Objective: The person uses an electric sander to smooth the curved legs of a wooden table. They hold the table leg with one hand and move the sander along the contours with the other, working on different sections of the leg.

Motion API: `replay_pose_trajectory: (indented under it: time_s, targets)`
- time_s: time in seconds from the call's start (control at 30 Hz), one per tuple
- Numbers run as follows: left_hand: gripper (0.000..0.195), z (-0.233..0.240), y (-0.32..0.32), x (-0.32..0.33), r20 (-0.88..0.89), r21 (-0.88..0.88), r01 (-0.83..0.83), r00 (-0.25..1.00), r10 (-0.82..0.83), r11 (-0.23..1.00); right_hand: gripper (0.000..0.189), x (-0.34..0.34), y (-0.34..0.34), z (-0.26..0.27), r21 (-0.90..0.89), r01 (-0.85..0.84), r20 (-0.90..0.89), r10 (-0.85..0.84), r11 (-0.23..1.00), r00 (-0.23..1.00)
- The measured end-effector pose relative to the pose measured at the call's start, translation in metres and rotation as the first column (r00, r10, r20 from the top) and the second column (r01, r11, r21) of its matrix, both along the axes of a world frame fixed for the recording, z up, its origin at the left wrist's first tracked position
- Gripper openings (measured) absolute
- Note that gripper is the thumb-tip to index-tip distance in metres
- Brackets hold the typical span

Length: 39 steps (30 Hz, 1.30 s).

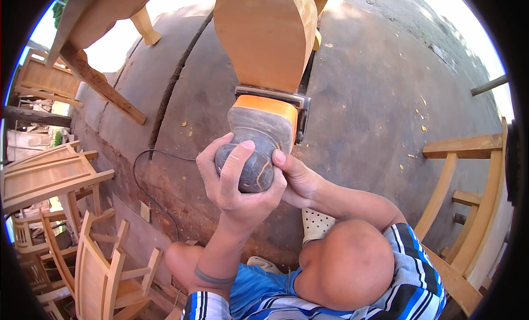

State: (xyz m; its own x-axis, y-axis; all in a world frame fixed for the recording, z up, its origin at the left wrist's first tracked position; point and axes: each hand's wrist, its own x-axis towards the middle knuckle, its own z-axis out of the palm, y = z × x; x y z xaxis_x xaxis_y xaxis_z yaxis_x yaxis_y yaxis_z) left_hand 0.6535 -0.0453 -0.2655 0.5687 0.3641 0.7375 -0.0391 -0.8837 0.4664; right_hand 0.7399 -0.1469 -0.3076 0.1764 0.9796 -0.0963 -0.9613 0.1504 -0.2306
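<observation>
An electric sheet sander, orange and grey with a dark rounded head, is in the middle of the head view. Wrapped round its rounded end is my left hand, fingers spread over the top. My right hand holds the near right side, its thumb on the casing and its other fingers hidden. The flat black sanding pad faces away from me, at the lower end of a broad, curved wooden furniture panel. Whether the pad touches the wood cannot be made out.
A power cord loops across the concrete floor on the left. Several unfinished wooden chairs crowd the lower left. Another wooden frame stands close on the right. A wooden rail slants down at upper left, near a carved leg.
</observation>
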Motion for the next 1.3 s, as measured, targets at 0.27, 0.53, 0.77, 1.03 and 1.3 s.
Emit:
replay_pose_trajectory:
  time_s: [0.27, 0.53, 0.77, 1.03, 1.3]
  targets:
    - [0.068, 0.006, -0.001, 0.006, 0.049, 0.043, 0.024, 0.998, -0.026, 0.999, 0.071, 0.005, 0.005, 0.001, 0.069, 0.061, 0.079, -0.066, 0.996, 0.995]
    - [0.067, -0.017, 0.001, 0.002, -0.004, -0.001, -0.023, 1.0, 0.023, 1.0, 0.073, -0.001, 0.01, -0.027, 0.025, 0.025, -0.011, -0.024, 0.999, 1.0]
    - [0.068, -0.005, 0.001, 0.004, 0.078, 0.029, 0.02, 0.997, -0.022, 0.999, 0.073, 0.005, 0.005, -0.004, 0.05, 0.062, 0.098, -0.067, 0.997, 0.993]
    - [0.07, -0.013, 0.001, 0.003, 0.013, 0.033, 0.022, 1.0, -0.022, 0.999, 0.071, 0.003, 0.003, -0.022, 0.025, 0.011, 0.031, -0.012, 1.0, 0.999]
    - [0.067, -0.008, 0.0, 0.003, 0.074, 0.017, 0.03, 0.997, -0.031, 0.999, 0.07, -0.001, 0.005, -0.014, 0.081, 0.081, 0.066, -0.086, 0.993, 0.994]
